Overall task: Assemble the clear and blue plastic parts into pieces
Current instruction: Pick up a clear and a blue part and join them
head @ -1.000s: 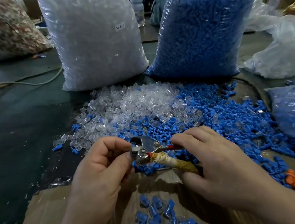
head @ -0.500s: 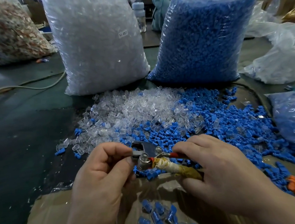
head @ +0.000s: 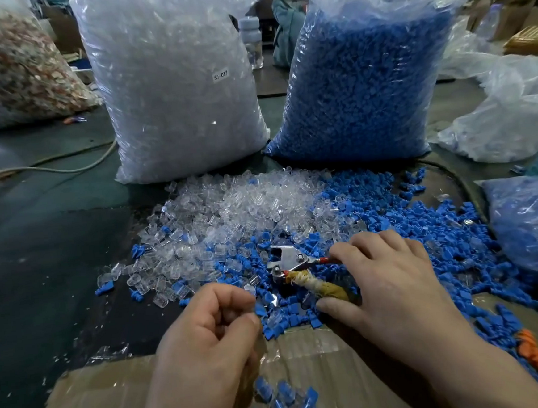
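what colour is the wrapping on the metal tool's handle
The wrapping is dirty yellow-brown, off-white near the metal tool head. Best seen in the head view.

the tops of the clear parts bag (head: 171,82) and the blue parts bag (head: 364,83) run off the top edge. the far left bag (head: 16,72) is blurry. the right hand (head: 393,284) hides the ends of the pliers (head: 286,257). the left hand (head: 208,347) curls, so i cannot tell if it holds a part. the joined pieces (head: 287,392) run off the near edge.
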Demonstrator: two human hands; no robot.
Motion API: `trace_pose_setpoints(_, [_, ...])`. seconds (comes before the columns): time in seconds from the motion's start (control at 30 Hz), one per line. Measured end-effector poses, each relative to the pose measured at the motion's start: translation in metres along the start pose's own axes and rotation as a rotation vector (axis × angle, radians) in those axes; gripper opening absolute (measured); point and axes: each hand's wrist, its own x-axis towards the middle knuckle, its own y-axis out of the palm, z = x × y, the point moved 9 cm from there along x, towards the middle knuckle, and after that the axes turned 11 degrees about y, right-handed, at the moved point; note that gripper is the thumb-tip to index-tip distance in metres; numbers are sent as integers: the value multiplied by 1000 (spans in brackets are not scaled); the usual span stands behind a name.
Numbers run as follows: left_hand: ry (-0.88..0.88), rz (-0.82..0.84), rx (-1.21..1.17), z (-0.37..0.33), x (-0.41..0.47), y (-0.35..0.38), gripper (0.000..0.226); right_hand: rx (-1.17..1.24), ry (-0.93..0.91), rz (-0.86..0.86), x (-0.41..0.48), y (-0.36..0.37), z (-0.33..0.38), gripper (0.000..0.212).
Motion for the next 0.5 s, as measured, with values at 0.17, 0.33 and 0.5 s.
trace_pose_setpoints(0.17, [52,-4,117,-7,-3,2,37,173,-145,-223,-25,-27,29,45])
trace_pose_setpoints(0.33, [232,-15,305,-24,-8,6,33,213,-456,-239,-48,-20,66,20])
trace_pose_setpoints(0.5, [403,20,481,-45,-14,8,17,296,-425,-254,-49,-22,61,27])
